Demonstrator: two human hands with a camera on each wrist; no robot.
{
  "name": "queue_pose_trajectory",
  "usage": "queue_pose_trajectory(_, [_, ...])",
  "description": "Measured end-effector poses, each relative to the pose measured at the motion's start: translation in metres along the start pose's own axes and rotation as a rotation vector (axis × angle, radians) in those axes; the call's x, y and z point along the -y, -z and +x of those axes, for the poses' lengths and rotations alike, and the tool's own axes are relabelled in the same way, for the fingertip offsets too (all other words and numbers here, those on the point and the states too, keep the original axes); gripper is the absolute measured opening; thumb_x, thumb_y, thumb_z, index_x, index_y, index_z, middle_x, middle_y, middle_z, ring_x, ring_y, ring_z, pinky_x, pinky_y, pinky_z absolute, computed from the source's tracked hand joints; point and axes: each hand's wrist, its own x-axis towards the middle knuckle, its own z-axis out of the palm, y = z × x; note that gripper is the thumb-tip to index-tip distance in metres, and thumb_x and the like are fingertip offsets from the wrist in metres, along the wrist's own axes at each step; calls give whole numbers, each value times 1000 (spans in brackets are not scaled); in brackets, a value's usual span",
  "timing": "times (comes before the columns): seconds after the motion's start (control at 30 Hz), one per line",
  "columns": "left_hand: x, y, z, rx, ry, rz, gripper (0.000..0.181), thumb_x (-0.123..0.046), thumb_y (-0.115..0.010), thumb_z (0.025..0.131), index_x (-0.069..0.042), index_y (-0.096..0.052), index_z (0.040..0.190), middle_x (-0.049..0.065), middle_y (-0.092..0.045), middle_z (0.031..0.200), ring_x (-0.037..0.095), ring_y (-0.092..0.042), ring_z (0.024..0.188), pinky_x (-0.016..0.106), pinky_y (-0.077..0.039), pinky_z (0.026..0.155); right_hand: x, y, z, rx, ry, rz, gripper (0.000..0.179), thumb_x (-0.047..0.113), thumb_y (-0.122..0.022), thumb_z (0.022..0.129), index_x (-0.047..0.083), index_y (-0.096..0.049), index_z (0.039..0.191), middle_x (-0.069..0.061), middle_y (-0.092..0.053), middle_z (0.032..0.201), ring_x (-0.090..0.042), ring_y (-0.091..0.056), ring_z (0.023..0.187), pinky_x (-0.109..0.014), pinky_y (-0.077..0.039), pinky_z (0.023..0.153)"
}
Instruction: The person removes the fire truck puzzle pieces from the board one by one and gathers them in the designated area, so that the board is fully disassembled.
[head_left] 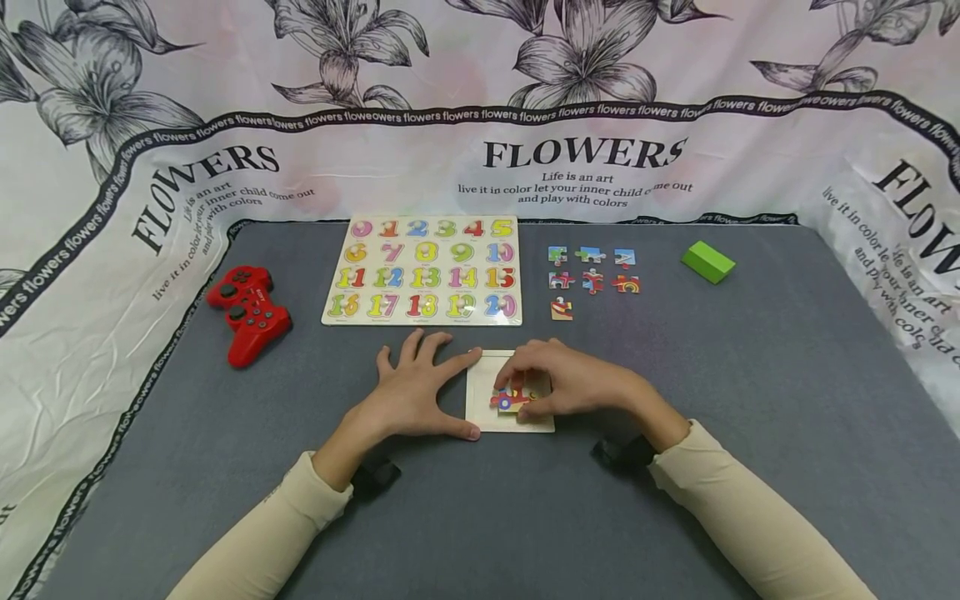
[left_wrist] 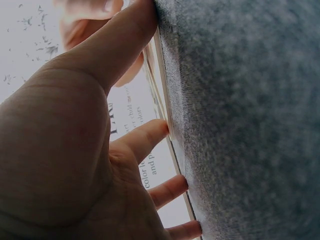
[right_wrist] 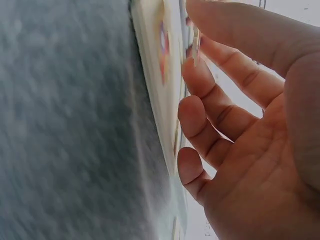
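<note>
A small square wooden puzzle tray point(head_left: 480, 400) lies on the cloth in front of me. My left hand point(head_left: 411, 392) is spread beside it, thumb and index fingertips at its left edge. Over the tray, my right hand point(head_left: 573, 379) pinches a jigsaw piece point(right_wrist: 195, 44) between thumb and fingers; the hand hides most of this piece in the head view. Below those fingers, a red vehicle picture on puzzle pieces point(head_left: 510, 402) shows inside the tray. In the left wrist view, the left fingertips point(left_wrist: 162, 127) rest down at the tray and cloth.
Several loose jigsaw pieces point(head_left: 592, 282) lie in rows behind the right hand. A number board point(head_left: 422, 271) lies behind the left hand. A red game controller point(head_left: 250, 315) is at the left, and a green block point(head_left: 708, 262) at the back right. A flowered sheet point(head_left: 420, 167) hangs behind.
</note>
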Motion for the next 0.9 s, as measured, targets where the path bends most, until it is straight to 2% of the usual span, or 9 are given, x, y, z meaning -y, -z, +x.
queue_pose_trajectory(0.27, [0, 0, 0, 4, 9, 2, 103, -69, -82, 70, -38, -38, 158, 13, -26, 164, 48, -9, 154, 84, -7, 108, -14, 20, -8, -76, -20, 52, 39, 16, -84, 84, 21, -72, 121, 7, -67, 106, -17, -61, 92, -34, -53, 82])
queue_pose_trajectory(0.37, [0, 0, 0, 2, 8, -4, 104, -69, -82, 70, -38, -37, 158, 13, -26, 164, 48, -8, 154, 85, -6, 108, -18, 27, -12, -116, -40, 67, 40, 12, -84, 83, 19, -72, 122, 6, -68, 108, -19, -60, 93, -34, -51, 82])
queue_pose_trajectory(0.6, [1, -1, 1, 8, 11, 1, 105, -70, -82, 70, -39, -34, 159, 12, -24, 165, 47, -7, 155, 85, -5, 108, -32, 41, -22, -191, -140, 55, 40, 14, -82, 86, 22, -72, 124, 5, -67, 112, -17, -56, 96, -36, -49, 84])
queue_pose_trajectory(0.9, [1, -1, 0, -2, 7, -11, 104, -68, -84, 69, -38, -38, 157, 13, -26, 164, 48, -8, 154, 85, -5, 108, -55, 51, -34, -313, -200, 32, 40, 12, -81, 87, 11, -70, 125, -4, -67, 104, -20, -55, 92, -34, -50, 83])
